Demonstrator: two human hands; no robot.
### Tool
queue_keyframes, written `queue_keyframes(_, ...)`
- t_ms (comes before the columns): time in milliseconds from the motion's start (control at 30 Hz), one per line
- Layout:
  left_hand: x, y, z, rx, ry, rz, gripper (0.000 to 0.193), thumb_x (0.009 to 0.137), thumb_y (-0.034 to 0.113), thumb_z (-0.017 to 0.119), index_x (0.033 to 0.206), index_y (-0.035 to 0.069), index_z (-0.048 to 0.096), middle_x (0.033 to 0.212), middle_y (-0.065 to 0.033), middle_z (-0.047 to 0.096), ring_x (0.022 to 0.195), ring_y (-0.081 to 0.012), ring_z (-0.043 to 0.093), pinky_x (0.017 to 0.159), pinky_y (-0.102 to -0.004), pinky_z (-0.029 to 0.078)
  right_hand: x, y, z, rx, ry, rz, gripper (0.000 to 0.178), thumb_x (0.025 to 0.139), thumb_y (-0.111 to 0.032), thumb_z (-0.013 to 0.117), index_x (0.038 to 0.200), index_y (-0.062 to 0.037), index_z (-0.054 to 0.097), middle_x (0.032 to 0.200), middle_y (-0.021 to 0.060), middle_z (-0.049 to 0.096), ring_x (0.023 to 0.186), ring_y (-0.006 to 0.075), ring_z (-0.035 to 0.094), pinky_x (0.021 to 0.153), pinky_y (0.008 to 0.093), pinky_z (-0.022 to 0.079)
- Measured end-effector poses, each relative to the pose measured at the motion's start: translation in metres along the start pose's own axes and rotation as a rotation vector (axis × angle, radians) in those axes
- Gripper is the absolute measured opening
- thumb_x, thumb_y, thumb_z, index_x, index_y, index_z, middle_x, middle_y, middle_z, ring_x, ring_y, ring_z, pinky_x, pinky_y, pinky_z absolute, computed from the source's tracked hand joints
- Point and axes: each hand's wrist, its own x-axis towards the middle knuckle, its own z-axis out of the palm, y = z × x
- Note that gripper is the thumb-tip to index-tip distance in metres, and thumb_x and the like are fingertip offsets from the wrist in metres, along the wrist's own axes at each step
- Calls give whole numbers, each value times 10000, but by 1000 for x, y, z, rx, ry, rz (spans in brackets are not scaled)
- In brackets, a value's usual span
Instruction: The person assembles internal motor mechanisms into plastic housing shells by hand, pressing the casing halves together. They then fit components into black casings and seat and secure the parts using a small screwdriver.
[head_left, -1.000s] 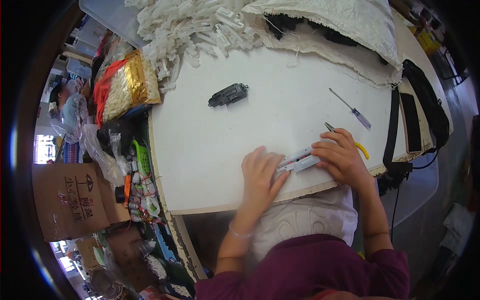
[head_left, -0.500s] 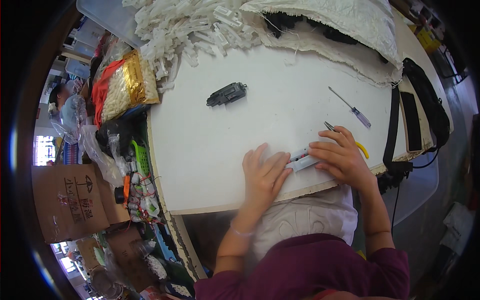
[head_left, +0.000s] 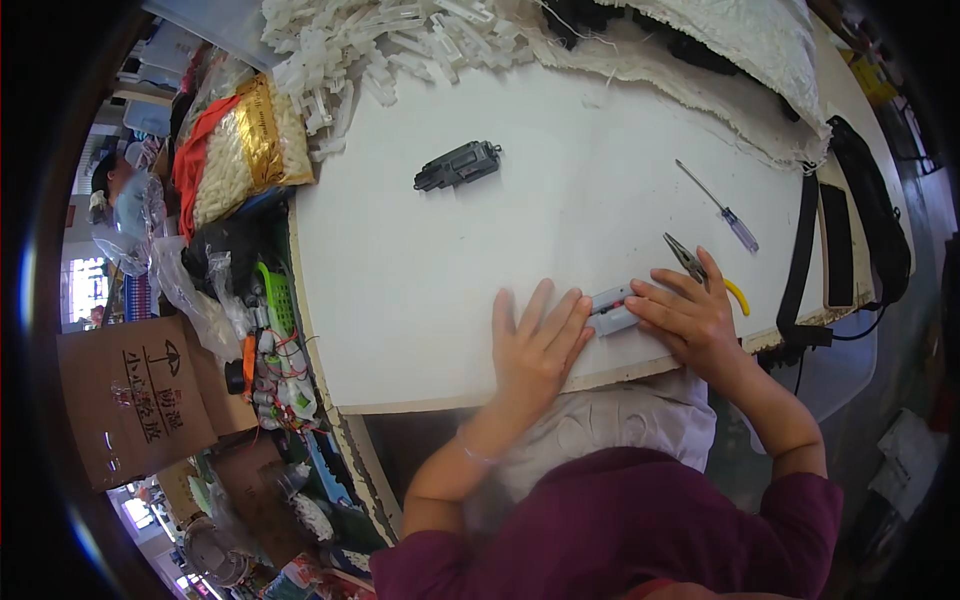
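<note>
A slim, pale grey plastic casing (head_left: pixel 613 312) with small red bits along its middle lies between my hands near the table's front edge. My left hand (head_left: pixel 540 345) grips its left end with the thumb side, while the other fingers are stretched out over the tabletop. Over the right end, the bent fingers of my right hand (head_left: pixel 690 318) hold the casing and cover part of it. Just beyond that hand are pliers (head_left: pixel 685 258) with yellow handles, partly hidden by the fingers. A black plastic assembly (head_left: pixel 458 167) rests farther off to the left.
A screwdriver (head_left: pixel 718 207) lies at the right of the white table (head_left: pixel 400 310). Clear plastic parts (head_left: pixel 400 45) are heaped at the back, beside a white woven sack (head_left: pixel 740 70) with black pieces. Bags, a green basket (head_left: pixel 278 298) and a cardboard box (head_left: pixel 135 400) stand left.
My right hand has tilted, its index finger now lifted near the pliers, whose jaws show more. Both hands stay at the casing. The whole view has shifted slightly.
</note>
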Motion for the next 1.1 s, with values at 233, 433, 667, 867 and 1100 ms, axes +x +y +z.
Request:
queue_keyframes(233, -4, -9, 5, -103, -21, 51, 384, 685, 121, 674, 1053, 76, 574, 1036, -48, 599, 1016, -242, 537, 926, -463, 322, -5, 3, 8, -20, 53, -33, 327, 743, -121, 605, 1058, -209, 602, 1061, -30, 605, 972, 184, 556, 991, 460, 261)
queue_keyframes(433, -4, -13, -4, -358, -56, 8, 314, 747, 49, 599, 1058, 21, 566, 985, -115, 592, 957, -283, 541, 862, -366, 389, -5, -1, 0, 180, -24, -8, 404, 719, -101, 639, 1114, -116, 555, 1134, 54, 556, 1068, 242, 503, 975, 421, 302)
queue_keyframes(667, -10, -11, -31, -1003, -314, -469, 270, 859, 97, 489, 1097, -10, 559, 974, -87, 598, 906, -143, 534, 805, -256, 406, -10, -23, -8, 564, -34, 56, 531, 651, -169, 719, 1128, -44, 523, 1159, 104, 520, 1103, 275, 464, 946, 365, 343)
queue_keyframes(867, -15, -3, -45, -1110, -291, -525, 287, 792, 84, 571, 1059, -20, 572, 1019, -81, 589, 937, -155, 528, 815, -268, 406, -8, -30, -10, 484, 86, -17, 512, 640, -199, 731, 1088, -51, 532, 1082, 94, 568, 1050, 250, 512, 946, 405, 332)
queue_keyframes(1100, -17, -3, -41, -842, -103, -118, 359, 644, 105, 725, 970, 42, 590, 899, -94, 579, 867, -246, 533, 776, -326, 419, -9, -40, -20, 461, 89, 3, 416, 688, -210, 680, 1040, -42, 534, 1044, 103, 581, 1039, 245, 531, 971, 441, 279)
